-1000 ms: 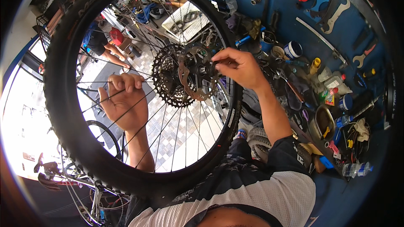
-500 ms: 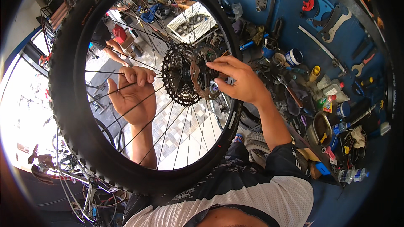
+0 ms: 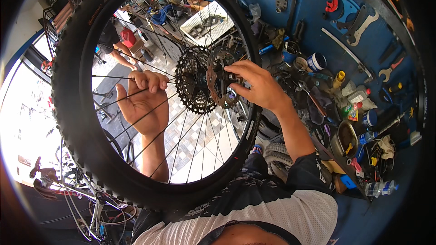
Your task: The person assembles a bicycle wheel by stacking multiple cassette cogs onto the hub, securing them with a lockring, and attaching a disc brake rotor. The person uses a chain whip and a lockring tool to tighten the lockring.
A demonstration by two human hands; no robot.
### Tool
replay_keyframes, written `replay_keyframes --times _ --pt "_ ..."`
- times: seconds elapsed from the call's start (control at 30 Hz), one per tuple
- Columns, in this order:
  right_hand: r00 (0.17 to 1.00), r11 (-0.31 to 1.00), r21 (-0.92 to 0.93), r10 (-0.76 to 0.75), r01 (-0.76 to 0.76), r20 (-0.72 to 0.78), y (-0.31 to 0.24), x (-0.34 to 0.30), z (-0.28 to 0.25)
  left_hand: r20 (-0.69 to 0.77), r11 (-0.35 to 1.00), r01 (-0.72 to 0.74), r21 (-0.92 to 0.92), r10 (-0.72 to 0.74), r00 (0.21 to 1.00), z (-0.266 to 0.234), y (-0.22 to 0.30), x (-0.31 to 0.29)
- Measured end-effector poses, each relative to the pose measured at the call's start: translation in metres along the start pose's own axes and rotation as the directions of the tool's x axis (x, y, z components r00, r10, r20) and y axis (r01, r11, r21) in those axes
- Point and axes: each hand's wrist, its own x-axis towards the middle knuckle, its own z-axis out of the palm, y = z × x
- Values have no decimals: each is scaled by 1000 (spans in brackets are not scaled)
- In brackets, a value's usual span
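Observation:
A bicycle wheel with a knobby black tyre (image 3: 75, 90) stands upright in front of me. Its toothed cassette (image 3: 188, 100) is on the left of the hub, and a brownish brake disc (image 3: 212, 81) on the right. My left hand (image 3: 147, 106) is among the spokes, palm toward me, its fingers curled over a spoke and its thumb apart. At the disc's outer side, my right hand (image 3: 259, 84) has its thumb and fingers closed around the hub's axle end (image 3: 231, 77). Part of that end is hidden by the fingers.
A cluttered bench with bottles, tubs and a metal tray (image 3: 344, 138) is at the right. Wrenches (image 3: 363, 27) hang on the blue wall. Beyond the wheel are a white basket (image 3: 206, 25) and another person's arm (image 3: 125, 54). A bicycle frame (image 3: 95, 218) stands at lower left.
My right hand has shifted slightly at the axle end, its thumb a little higher. The brake disc and cassette have moved slightly right. My left hand stays in place.

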Motion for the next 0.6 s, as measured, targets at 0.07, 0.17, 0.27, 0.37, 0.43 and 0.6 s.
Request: replay_keyframes --times 0.07,0.17,0.27,0.37,0.43,0.6 --pt "1000 1000 -16 3 -3 15 0 0 -2 -2 1000 2 5 -2 1000 0 0 0" --pt "999 994 -103 -33 35 19 -2 2 -4 -3 1000 5 9 -5 1000 -2 -1 0" --pt "997 987 -146 -65 70 41 -2 5 -7 43 999 18 36 -19 999 -5 1 0" --pt "997 993 -109 -33 40 71 -2 9 -8 34 999 14 33 -15 999 -5 1 -1" --pt "994 999 -45 24 -19 104 -2 10 -10 8 1000 7 16 -7 1000 -4 0 0" --pt "992 998 64 15 -23 125 4 14 -12 -6 1000 7 1 -7 1000 -1 -1 -1"
